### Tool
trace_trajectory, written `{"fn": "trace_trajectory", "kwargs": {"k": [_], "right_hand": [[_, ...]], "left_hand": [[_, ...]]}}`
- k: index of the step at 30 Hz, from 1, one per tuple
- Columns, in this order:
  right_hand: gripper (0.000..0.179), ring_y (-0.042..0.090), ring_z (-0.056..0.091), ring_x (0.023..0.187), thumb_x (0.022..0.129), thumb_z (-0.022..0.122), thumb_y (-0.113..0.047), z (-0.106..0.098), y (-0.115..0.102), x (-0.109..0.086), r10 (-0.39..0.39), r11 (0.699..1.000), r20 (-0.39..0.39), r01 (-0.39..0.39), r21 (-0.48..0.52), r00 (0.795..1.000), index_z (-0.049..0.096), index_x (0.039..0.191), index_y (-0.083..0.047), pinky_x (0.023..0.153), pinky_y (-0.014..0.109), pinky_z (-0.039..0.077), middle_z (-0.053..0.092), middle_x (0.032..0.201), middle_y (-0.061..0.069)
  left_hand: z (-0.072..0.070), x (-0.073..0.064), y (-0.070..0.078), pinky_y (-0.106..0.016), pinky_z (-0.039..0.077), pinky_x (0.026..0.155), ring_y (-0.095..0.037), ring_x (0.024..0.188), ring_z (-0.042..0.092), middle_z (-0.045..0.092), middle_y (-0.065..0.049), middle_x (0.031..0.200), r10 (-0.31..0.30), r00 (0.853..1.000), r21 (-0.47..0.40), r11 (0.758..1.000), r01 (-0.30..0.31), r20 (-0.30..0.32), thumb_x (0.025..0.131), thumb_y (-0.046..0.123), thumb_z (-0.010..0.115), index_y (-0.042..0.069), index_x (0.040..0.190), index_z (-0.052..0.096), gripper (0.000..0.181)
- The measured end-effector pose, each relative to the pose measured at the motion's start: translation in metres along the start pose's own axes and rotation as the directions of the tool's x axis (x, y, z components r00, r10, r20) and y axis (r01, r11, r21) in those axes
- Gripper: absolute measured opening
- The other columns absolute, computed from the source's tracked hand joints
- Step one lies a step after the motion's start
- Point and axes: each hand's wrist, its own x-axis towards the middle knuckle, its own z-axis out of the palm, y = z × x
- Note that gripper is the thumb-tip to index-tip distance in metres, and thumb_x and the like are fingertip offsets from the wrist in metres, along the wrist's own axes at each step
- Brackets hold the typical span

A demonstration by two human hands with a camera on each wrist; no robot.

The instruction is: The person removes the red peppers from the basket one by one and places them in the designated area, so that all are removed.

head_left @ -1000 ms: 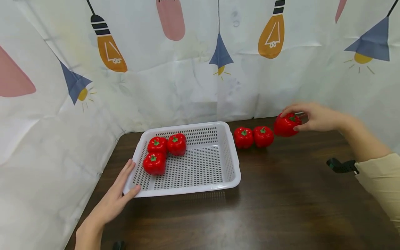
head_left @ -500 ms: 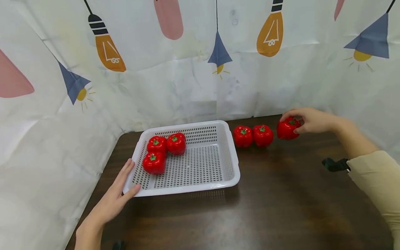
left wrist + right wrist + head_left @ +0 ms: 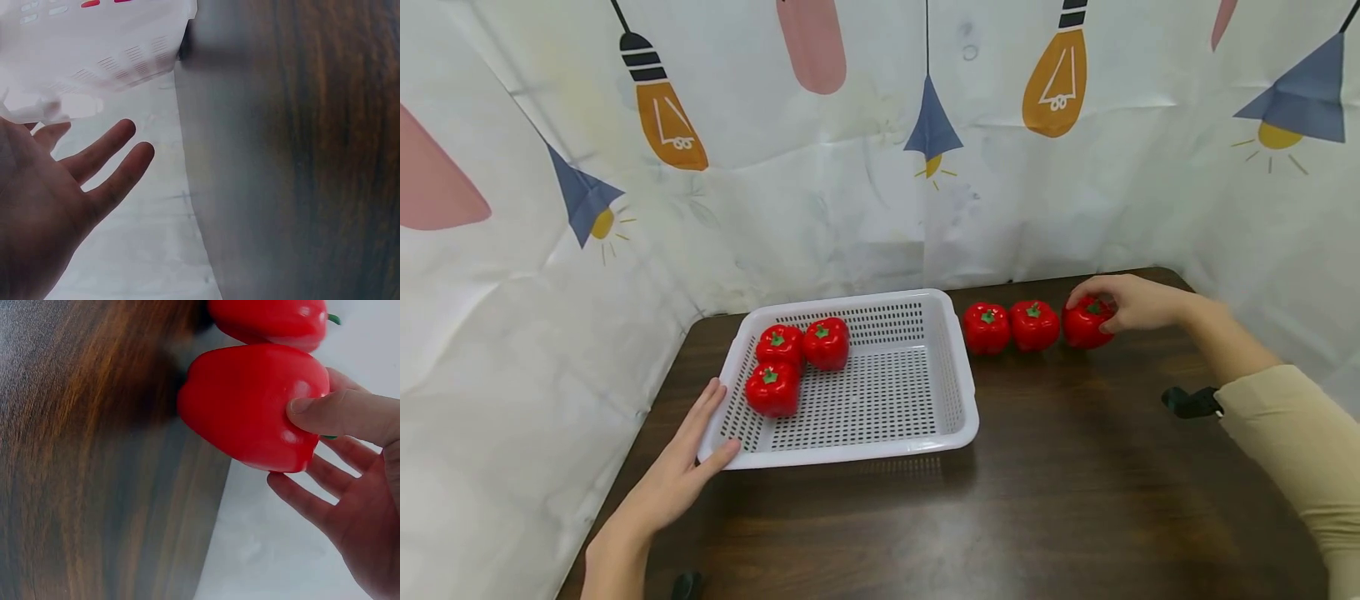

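My right hand [image 3: 1131, 302] pinches a glossy red bell pepper [image 3: 1086, 323] between thumb and fingers at the right end of a row. Beside it on the table stand a middle bell pepper [image 3: 1034, 326] and a left bell pepper [image 3: 987, 328]. In the right wrist view the held bell pepper [image 3: 250, 406] touches or nearly touches its neighbour [image 3: 275, 319]. My left hand [image 3: 670, 479] rests on the left rim of a white perforated basket [image 3: 850, 454], its fingers fairly straight. Three red bell peppers [image 3: 772, 389] lie in the basket's left part.
A dark wooden table [image 3: 1000, 525] carries everything. White cloth [image 3: 820, 225] printed with lamps hangs behind and at the sides. A dark strap piece [image 3: 1191, 403] sits by the right sleeve [image 3: 1277, 442].
My right hand has lowered the bell pepper and brought it in next to the middle one of the row. The left hand and the basket have stayed in place.
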Motion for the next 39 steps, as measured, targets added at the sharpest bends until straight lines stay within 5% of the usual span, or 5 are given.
{"fn": "trace_trajectory", "kwargs": {"k": [10, 14, 19, 27, 39], "right_hand": [[0.053, 0.033, 0.051, 0.123, 0.082, 0.067, 0.015, 0.007, 0.001, 0.009, 0.0, 0.999, 0.016, -0.001, 0.036, 1.0, 0.064, 0.129, -0.01, 0.095, 0.053, 0.047, 0.056, 0.138, 0.012], [0.056, 0.039, 0.046, 0.133, 0.082, 0.067, 0.016, 0.007, 0.0, 0.011, 0.007, 0.999, 0.014, -0.007, 0.037, 1.0, 0.064, 0.131, -0.01, 0.101, 0.059, 0.044, 0.053, 0.145, 0.014], [0.061, 0.041, 0.042, 0.137, 0.083, 0.07, 0.013, 0.006, -0.002, 0.011, 0.003, 0.999, 0.018, -0.004, 0.045, 1.0, 0.058, 0.14, -0.007, 0.101, 0.061, 0.043, 0.051, 0.147, 0.016], [0.06, 0.047, 0.047, 0.133, 0.088, 0.071, 0.009, -0.005, -0.007, 0.007, 0.061, 0.994, 0.05, -0.066, 0.091, 0.997, 0.053, 0.144, -0.006, 0.096, 0.055, 0.051, 0.046, 0.15, 0.019], [0.04, 0.043, 0.038, 0.14, 0.095, 0.068, 0.002, -0.026, -0.053, 0.028, -0.062, 0.998, -0.047, 0.062, -0.011, 0.997, 0.06, 0.133, -0.005, 0.103, 0.064, 0.042, 0.045, 0.152, 0.022]], "left_hand": [[-0.002, -0.002, -0.001, -0.009, 0.012, 0.106, -0.046, 0.151, 0.017, 0.008, -0.006, 0.172, -0.002, 1.0, 0.003, 1.0, 0.002, 0.002, 0.098, 0.018, 0.068, 0.021, 0.166, 0.021, 0.082], [-0.002, 0.0, -0.001, -0.039, 0.02, 0.12, -0.045, 0.151, 0.016, 0.008, -0.006, 0.172, -0.012, 1.0, -0.004, 1.0, 0.012, 0.002, 0.097, 0.019, 0.068, 0.021, 0.165, 0.022, 0.083], [-0.002, 0.001, -0.001, -0.077, 0.02, 0.106, -0.046, 0.151, 0.014, 0.008, -0.007, 0.172, -0.029, 1.0, -0.022, 0.999, 0.029, 0.0, 0.097, 0.02, 0.068, 0.022, 0.166, 0.021, 0.083], [-0.003, -0.001, 0.0, -0.059, 0.02, 0.117, -0.044, 0.151, 0.015, 0.006, -0.005, 0.172, -0.048, 0.999, -0.002, 0.999, 0.048, 0.013, 0.098, 0.023, 0.067, 0.024, 0.166, 0.019, 0.083], [-0.001, 0.002, 0.001, -0.078, 0.022, 0.105, -0.049, 0.15, 0.014, 0.005, -0.007, 0.172, -0.048, 0.999, -0.011, 0.999, 0.048, 0.021, 0.099, 0.023, 0.067, 0.02, 0.166, 0.019, 0.083]]}}
